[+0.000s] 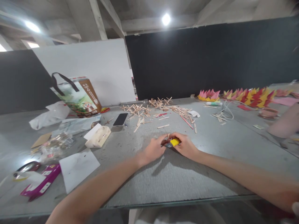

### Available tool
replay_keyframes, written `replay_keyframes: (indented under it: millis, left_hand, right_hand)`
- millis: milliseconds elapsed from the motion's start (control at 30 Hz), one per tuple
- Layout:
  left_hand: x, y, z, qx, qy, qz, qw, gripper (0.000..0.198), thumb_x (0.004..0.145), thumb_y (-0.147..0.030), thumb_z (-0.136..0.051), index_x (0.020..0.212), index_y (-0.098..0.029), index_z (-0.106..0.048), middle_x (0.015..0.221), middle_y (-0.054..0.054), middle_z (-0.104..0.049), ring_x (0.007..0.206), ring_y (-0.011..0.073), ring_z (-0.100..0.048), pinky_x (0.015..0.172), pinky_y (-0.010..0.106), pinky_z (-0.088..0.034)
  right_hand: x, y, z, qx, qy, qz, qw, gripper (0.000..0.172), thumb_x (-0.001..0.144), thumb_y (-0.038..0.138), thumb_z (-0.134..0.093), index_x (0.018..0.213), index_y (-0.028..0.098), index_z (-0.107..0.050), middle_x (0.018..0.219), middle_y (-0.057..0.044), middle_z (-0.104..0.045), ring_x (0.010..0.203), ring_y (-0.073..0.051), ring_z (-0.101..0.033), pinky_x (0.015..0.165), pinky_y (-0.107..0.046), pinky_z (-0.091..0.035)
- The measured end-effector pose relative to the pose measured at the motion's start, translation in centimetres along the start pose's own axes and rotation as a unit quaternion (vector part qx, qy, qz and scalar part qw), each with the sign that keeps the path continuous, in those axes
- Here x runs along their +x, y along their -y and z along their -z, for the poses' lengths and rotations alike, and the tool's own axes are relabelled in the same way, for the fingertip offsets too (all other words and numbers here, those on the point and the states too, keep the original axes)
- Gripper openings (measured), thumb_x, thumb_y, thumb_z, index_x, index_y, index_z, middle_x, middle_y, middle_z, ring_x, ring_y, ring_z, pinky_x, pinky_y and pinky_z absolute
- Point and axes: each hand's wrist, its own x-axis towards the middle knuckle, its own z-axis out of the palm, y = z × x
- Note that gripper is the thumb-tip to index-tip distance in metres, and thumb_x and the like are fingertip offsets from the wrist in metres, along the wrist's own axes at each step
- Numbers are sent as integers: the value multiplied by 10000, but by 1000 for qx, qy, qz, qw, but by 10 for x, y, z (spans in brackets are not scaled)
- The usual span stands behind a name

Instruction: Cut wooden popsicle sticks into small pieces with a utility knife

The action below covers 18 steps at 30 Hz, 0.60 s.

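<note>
Both my hands meet over the middle of the grey table (144,186). My right hand (184,146) is closed around a small yellow object (175,142), perhaps a tool handle. My left hand (155,149) is closed, its thumb and fingers pinched at a dark, flat piece (168,145) beside the yellow object; what that piece is cannot be made out. The fingertips of the two hands nearly touch. Beyond them lie loose wooden sticks (163,126) and a heap of sticks (181,110), some joined into star shapes.
On the left are a phone (121,119), a tissue pack (99,137), white paper (79,168), a purple packet (42,183) and a printed bag (79,96). At the right are a white cable (225,110), paper flowers (254,97) and a pinkish cylinder (285,123).
</note>
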Motion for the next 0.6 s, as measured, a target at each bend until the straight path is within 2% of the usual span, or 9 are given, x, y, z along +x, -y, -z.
replay_keyframes:
  millis: [167,367,600]
  left_hand:
    - [-3,3,-2,11,-23,-10,1000,607,902,-63,-594,1483,-236,-577,1163,68,-810,1031,236,-789,862,294,-584]
    - [-5,0,-2,38,-11,-21,999,600,940,-114,-592,1518,-268,-540,1146,64,-819,994,233,-799,840,319,-606]
    - [-4,1,-3,59,-14,-54,997,530,986,-150,-561,1511,-213,-541,1133,93,-821,967,228,-801,824,325,-619]
  right_hand:
    - [0,1,-1,9,-1,-6,1000,135,861,180,-640,979,224,-686,881,-26,-772,749,-189,-699,672,-274,-489]
    - [-1,0,-3,8,-12,-8,1000,140,846,164,-625,954,222,-694,841,-19,-766,720,-184,-690,652,-268,-484]
    - [-3,-1,-3,-13,-20,-1,1000,102,821,133,-653,862,225,-670,782,-6,-741,695,-179,-665,640,-261,-453]
